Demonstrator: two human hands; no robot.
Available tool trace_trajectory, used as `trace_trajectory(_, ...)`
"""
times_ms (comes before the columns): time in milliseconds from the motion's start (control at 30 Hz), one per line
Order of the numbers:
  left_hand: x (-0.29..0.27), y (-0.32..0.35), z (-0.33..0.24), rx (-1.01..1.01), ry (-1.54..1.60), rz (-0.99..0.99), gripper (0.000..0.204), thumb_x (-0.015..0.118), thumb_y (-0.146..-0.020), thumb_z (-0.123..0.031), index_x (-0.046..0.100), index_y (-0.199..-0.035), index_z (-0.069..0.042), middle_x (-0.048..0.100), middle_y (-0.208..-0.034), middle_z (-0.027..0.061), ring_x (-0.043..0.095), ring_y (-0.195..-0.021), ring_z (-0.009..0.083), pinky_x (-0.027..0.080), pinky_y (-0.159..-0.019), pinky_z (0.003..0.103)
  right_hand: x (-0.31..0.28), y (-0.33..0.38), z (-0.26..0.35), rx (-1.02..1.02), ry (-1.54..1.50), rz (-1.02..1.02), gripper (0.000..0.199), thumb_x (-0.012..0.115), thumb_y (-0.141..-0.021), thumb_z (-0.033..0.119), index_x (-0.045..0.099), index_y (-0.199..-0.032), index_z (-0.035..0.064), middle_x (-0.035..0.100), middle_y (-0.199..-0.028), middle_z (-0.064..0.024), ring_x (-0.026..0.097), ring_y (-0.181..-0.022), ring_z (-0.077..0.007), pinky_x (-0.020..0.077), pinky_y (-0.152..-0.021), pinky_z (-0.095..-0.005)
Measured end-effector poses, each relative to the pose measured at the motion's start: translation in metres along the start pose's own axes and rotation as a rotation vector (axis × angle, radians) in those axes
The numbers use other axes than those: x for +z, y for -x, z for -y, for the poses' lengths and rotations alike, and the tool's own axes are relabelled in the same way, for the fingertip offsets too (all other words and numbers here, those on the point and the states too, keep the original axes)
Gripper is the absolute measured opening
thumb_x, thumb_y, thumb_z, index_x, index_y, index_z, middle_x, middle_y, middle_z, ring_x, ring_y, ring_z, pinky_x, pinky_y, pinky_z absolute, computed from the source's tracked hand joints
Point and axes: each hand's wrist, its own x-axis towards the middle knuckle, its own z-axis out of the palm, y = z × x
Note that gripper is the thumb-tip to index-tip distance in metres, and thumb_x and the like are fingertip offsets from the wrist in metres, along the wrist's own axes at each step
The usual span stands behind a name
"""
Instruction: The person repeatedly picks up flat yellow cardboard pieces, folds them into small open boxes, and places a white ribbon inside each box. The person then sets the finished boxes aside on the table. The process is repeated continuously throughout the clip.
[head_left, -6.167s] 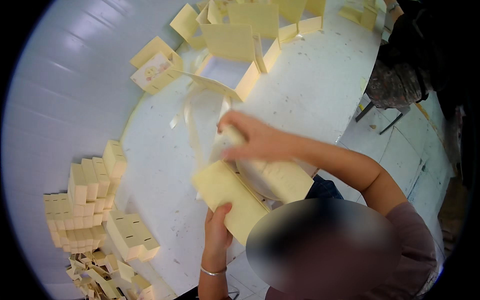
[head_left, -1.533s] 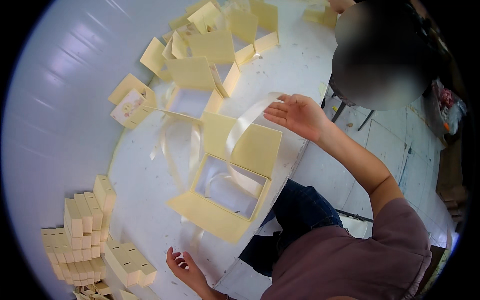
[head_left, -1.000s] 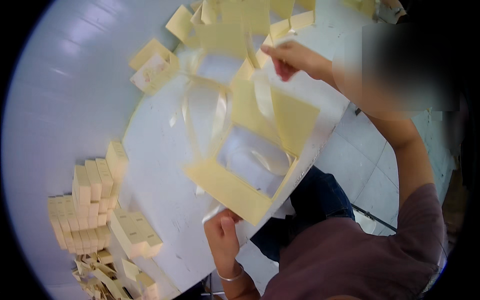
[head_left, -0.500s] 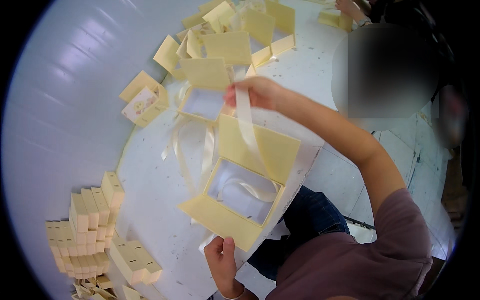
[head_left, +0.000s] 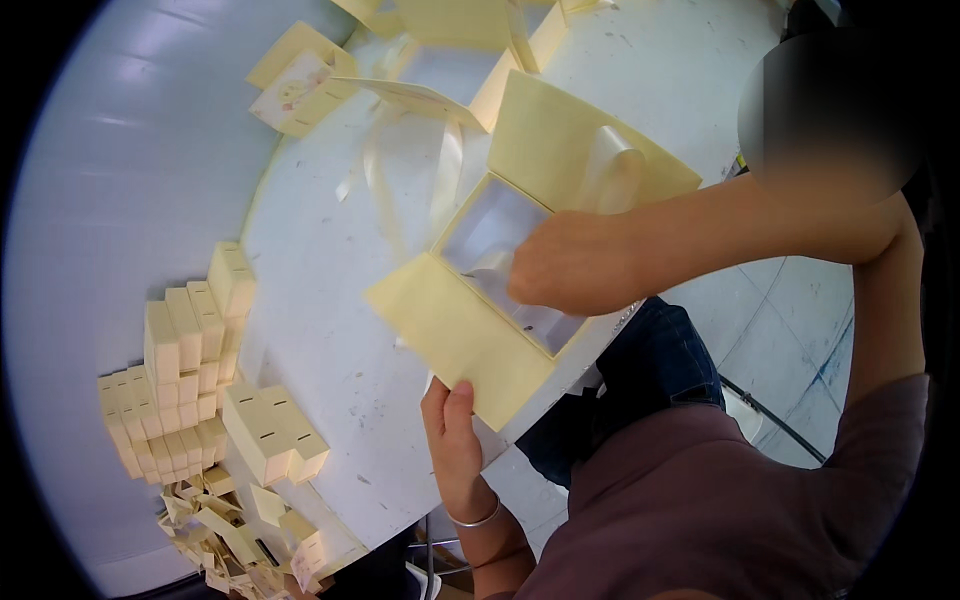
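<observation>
Pale yellow box (head_left: 500, 260) lies open at the near edge of the white desk (head_left: 320, 330), flaps spread, not yet closed. Right hand (head_left: 575, 262) reaches inside it, fingers curled; its grasp cannot be told. Left hand (head_left: 455, 440) pinches the box's near flap (head_left: 465, 345). Half a second earlier the right hand was raised above the box holding ribbon.

Pale yellow box (head_left: 470, 330), flaps spread open

It lay tilted at the white table's near edge, its pale interior exposed, one flap reaching past the rim.
</observation>
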Motion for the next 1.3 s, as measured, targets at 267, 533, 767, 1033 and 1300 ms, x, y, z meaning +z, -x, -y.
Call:
trace_trajectory(267, 0.003, -0.002, 0.01, 0.032, 0.097, 0.011, 0.049, 0.044, -0.082, -0.027, 0.043, -0.115, 0.009, 0.052, -0.11, 0.0153, 0.051, -0.101, 0.0211, 0.039, -0.087, 0.029, 0.029, -0.008, -0.009, 0.024, 0.001, 0.054, 0.005, 0.055, -0.062, 0.0, 0.059, -0.065, -0.0009, 0.058, -0.063, -0.0182, 0.059, -0.06, -0.0327, 0.0457, -0.05, -0.0389)
trace_trajectory(533, 0.01, 0.001, 0.028, 0.008, 0.451, -0.157, 0.045, 0.048, -0.083, -0.032, 0.051, -0.106, 0.007, 0.055, -0.108, 0.0139, 0.052, -0.097, 0.0242, 0.037, -0.086, 0.031, 0.048, -0.016, -0.008, -0.003, -0.202, -0.041, 0.006, 0.056, -0.062, 0.004, 0.06, -0.067, 0.0024, 0.059, -0.065, -0.0156, 0.059, -0.062, -0.0313, 0.0459, -0.053, -0.039)
trace_trajectory(767, 0.028, -0.017, 0.036, 0.348, -0.502, -0.019, 0.029, 0.061, -0.073, -0.011, 0.055, -0.1, -0.002, 0.051, -0.111, 0.0174, 0.047, -0.104, 0.0322, 0.038, -0.085, 0.037, 0.039, -0.023, -0.004, 0.045, -0.259, 0.051, 0.005, 0.058, -0.063, 0.003, 0.059, -0.067, 0.0021, 0.059, -0.068, -0.0159, 0.057, -0.062, -0.0319, 0.0444, -0.055, -0.0391)
trace_trajectory(1033, -0.062, -0.001, 0.058, 0.424, -0.953, -0.303, 0.009, 0.058, -0.072, -0.003, 0.059, -0.081, -0.003, 0.048, -0.112, 0.0183, 0.044, -0.103, 0.0346, 0.036, -0.087, 0.039, 0.035, 0.028, 0.026, -0.368, 0.309, -0.632, 0.021, 0.063, -0.068, 0.014, 0.056, -0.083, 0.0011, 0.055, -0.083, -0.0094, 0.052, -0.074, -0.0224, 0.0437, -0.068, -0.0351)
trace_trajectory(1300, -0.049, 0.029, 0.083, 0.299, -0.897, -0.412, 0.005, 0.055, -0.071, 0.0, 0.051, -0.074, -0.001, 0.052, -0.077, 0.0127, 0.05, -0.071, 0.0294, 0.041, -0.064, 0.035, 0.102, 0.039, 0.018, -0.041, 0.264, -0.708, 0.031, 0.065, -0.071, 0.027, 0.053, -0.088, 0.0047, 0.05, -0.087, -0.0094, 0.049, -0.076, -0.0217, 0.0397, -0.073, -0.0319)
